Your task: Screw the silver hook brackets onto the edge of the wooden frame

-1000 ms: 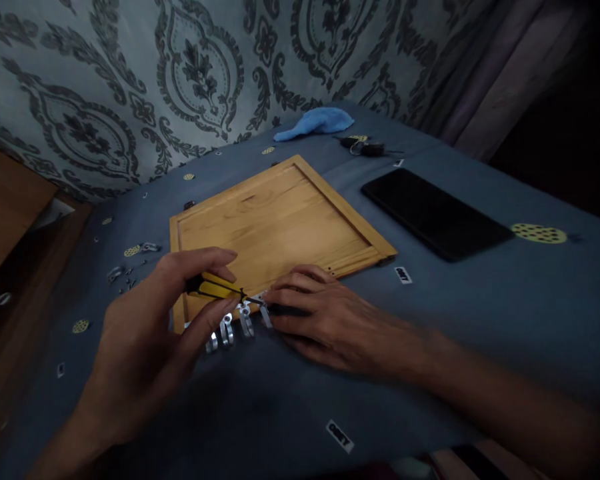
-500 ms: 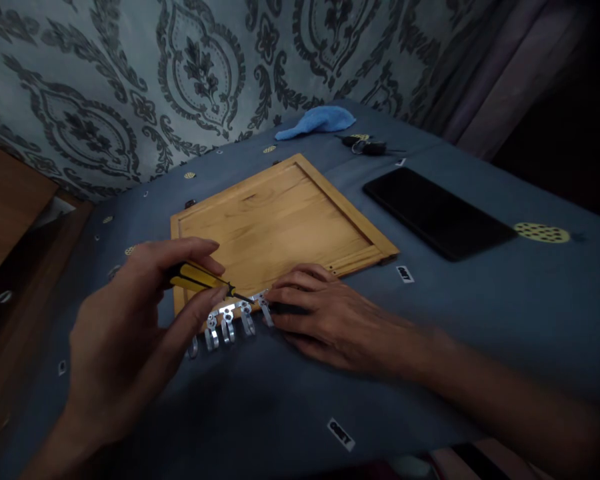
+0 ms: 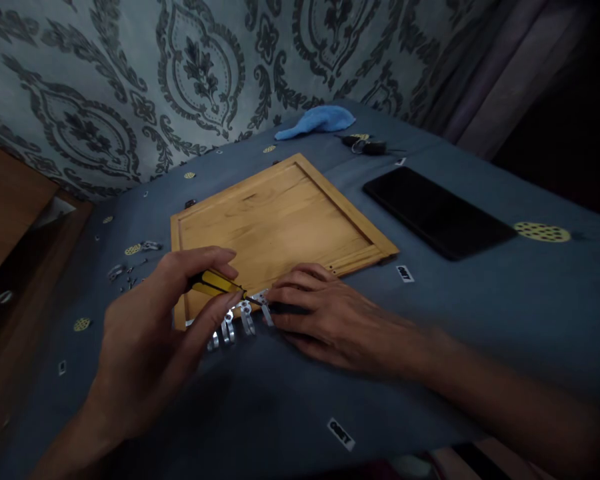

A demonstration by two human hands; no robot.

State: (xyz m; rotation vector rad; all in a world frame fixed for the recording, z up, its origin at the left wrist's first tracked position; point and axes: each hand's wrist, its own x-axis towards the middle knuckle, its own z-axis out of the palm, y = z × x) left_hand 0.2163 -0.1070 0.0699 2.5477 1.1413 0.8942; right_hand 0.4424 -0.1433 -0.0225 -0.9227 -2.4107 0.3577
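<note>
A yellow and black screwdriver (image 3: 216, 283) is pinched in my left hand (image 3: 155, 333), its tip close to the metal hooks (image 3: 247, 319). These silver hooks sit in a row along the near edge of the wooden board (image 3: 265, 227). My right hand (image 3: 325, 313) rests at the board's near edge, at the right end of the row, with its fingers round a dark object (image 3: 290, 309) that is mostly hidden. Part of the hook row lies behind my left fingers.
A black phone (image 3: 437, 213) lies right of the board. Behind it are dark keys (image 3: 364, 145) and a blue cloth (image 3: 317, 123). Loose metal hooks (image 3: 116, 272) and small screws (image 3: 130, 283) lie at the left. A patterned wall (image 3: 200, 73) stands behind.
My left hand has moved right with the screwdriver, along the hooks. Loose hooks and screws at the left have come into view. My right hand has hardly moved.
</note>
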